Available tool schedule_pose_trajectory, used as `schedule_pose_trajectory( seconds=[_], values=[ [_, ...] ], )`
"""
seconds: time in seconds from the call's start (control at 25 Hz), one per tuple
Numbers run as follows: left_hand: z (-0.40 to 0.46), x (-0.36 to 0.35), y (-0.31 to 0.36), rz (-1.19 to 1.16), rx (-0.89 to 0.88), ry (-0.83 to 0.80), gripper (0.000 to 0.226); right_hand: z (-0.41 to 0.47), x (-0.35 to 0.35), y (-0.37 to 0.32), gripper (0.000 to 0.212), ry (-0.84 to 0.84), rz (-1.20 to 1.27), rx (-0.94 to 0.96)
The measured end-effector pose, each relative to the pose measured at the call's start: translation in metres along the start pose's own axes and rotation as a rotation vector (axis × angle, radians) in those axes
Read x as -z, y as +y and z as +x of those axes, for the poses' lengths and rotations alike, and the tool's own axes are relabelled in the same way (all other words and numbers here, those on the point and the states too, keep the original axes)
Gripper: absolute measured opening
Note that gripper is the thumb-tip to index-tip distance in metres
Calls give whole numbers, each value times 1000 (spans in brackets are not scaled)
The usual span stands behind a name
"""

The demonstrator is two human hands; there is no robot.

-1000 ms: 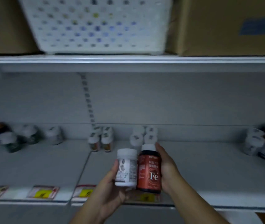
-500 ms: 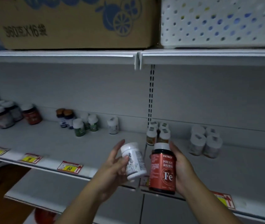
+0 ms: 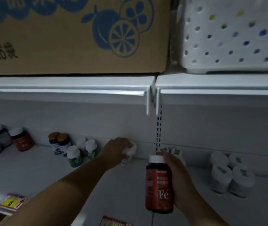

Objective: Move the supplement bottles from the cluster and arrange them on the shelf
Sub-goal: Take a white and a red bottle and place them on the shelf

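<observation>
Two hands, two bottles
Left hand grips the white bottle mid-frame; right hand holds the red bottle lower right.

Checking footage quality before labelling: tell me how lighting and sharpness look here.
Head view: dim, bluish light; upper shelf edge brightest; red Fe bottle readable in the right hand; left hand and its white bottle soft; wide-angle bends shelf lines.
</observation>
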State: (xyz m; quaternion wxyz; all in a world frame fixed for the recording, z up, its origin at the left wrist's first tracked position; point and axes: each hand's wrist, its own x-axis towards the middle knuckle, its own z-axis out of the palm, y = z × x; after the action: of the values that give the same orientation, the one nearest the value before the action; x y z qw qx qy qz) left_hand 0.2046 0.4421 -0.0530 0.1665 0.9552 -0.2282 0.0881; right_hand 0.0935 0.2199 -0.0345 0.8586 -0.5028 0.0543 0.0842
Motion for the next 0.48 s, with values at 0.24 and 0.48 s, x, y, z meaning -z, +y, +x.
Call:
schedule_pose_trajectory(
  seconds=[0.24, 0.48],
  values=[
    [-15, 7, -3, -176, 114, 146, 52, 18, -38, 13, 27, 34, -15, 87],
    [-134, 90, -41, -1112, 396, 301, 31, 48, -184, 60, 67, -56, -102, 238]
  ],
)
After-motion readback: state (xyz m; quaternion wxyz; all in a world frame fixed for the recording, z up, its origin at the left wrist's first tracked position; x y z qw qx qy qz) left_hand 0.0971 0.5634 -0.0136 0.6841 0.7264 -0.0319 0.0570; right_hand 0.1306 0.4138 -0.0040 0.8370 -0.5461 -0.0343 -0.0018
